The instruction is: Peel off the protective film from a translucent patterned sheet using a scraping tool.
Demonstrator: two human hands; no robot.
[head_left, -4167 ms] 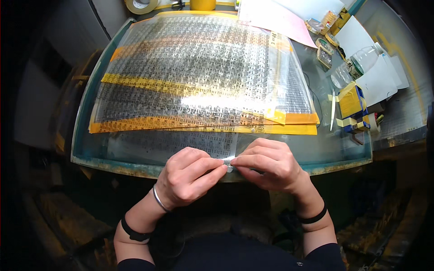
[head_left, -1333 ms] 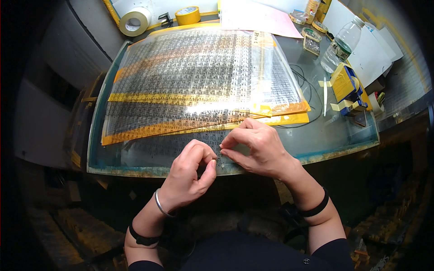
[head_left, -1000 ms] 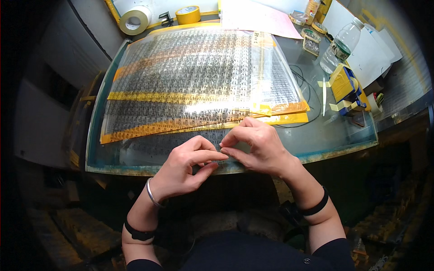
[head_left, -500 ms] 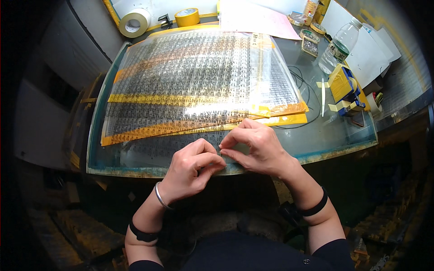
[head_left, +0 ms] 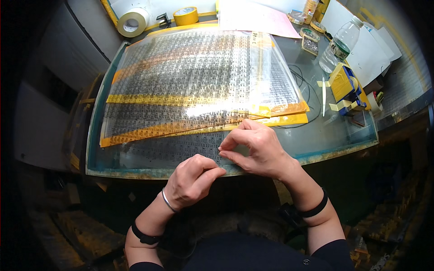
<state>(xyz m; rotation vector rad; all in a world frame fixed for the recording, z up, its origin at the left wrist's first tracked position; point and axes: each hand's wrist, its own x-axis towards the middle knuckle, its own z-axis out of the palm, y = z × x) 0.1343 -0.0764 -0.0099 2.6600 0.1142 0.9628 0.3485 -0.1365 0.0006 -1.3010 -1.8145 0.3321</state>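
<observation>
Both of my hands are over the front edge of a glass-topped table [head_left: 289,137]. My left hand [head_left: 193,178] is closed, thumb and index finger pinched near the edge; whatever they hold is too small to make out. Just right of it, my right hand [head_left: 257,147] has index finger and thumb brought close together, and anything between them is likewise hidden or too small to name. Beyond the hands lies a stack of clear printed film sheets [head_left: 181,77], edged with orange-yellow tape [head_left: 131,138]. Another printed layer shows below the stack's front edge, next to the fingers.
Tape rolls, one white [head_left: 133,22] and one yellow [head_left: 186,16], stand at the back left. A pink sheet [head_left: 271,20] lies behind the films. On the right are a water bottle [head_left: 340,45], a blue-yellow tape dispenser [head_left: 346,90], a white stick [head_left: 323,97] and a thin black cable [head_left: 312,97].
My left hand has dropped slightly toward me, and its fingers have drawn more tightly together. My right hand has barely moved. The film stack looks the same.
</observation>
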